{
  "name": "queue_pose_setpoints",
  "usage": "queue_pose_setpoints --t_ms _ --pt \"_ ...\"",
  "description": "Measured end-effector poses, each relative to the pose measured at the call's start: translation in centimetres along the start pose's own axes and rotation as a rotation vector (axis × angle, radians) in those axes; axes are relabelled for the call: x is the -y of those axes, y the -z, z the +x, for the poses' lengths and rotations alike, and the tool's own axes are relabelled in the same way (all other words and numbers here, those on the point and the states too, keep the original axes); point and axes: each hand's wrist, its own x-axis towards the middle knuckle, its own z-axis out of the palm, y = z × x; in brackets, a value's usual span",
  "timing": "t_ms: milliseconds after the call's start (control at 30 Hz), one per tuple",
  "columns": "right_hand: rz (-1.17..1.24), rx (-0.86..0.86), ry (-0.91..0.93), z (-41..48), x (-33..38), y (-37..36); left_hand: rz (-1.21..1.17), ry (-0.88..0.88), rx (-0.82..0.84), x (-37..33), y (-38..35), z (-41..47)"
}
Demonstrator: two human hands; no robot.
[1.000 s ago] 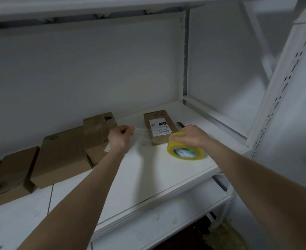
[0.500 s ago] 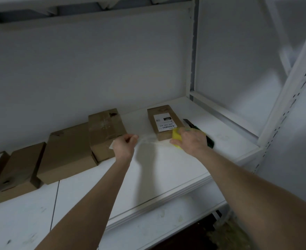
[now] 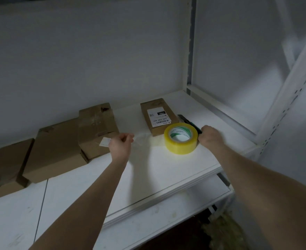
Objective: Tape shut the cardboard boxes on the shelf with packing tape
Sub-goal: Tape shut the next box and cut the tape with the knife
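Tape roll (image 3: 181, 138): yellow, lies flat on the shelf (image 3: 166, 170), hole up. All positions below are taken from the roll.

Strip (image 3: 143, 139): clear and faint, runs from the roll's left side out to the left hand (image 3: 120, 145). Its long axis is left to right, roughly level with the shelf's front edge. It looks uncut, one end on the roll.

Left hand: left of the roll, a little apart. Its fingers (image 3: 129, 136) are pressed together with the thumb and pinch the free end of the strip. It holds nothing else.

Right hand (image 3: 209, 136): just right of the roll, knuckles up. Its fingers (image 3: 205, 128) are curled down over the near end of a dark knife (image 3: 189, 121). I cannot tell whether they are clamped round the knife or only resting on it. The knife lies behind and to the right of the roll, its long axis slanting away towards the back left.

Boxes: the labelled box (image 3: 157, 114) stands directly behind the roll, its near corner hidden by the roll's rim. The torn box (image 3: 96, 127) is left of the roll, beyond the left hand, and more boxes continue further left.

Judgement: the next move is the cut. The strip lies left of the knife hand with the roll between them, so the blade must come over or round the roll. The right hand is nearer the knife, and the left hand keeps the strip taut.
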Motion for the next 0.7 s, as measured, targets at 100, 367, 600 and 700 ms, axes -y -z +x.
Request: queue_pose_setpoints --t_ms 100,367,600,700 --pt "0.008 0.007 0.013 0.7 -0.4 -0.6 0.012 0.014 -0.024 0.3 0.0 0.1" --pt "0.331 0.053 -0.156 1.1 0.3 0.2 0.012 0.029 -0.031 0.8 -0.2 0.2" --pt "1.161 -0.018 -0.044 -1.6 0.9 1.6 0.011 0.02 0.02 1.2 0.6 -0.1" --pt "1.138 -0.023 0.039 -3.6 2.0 2.8 0.006 0.009 0.045 1.4 1.1 -0.4"
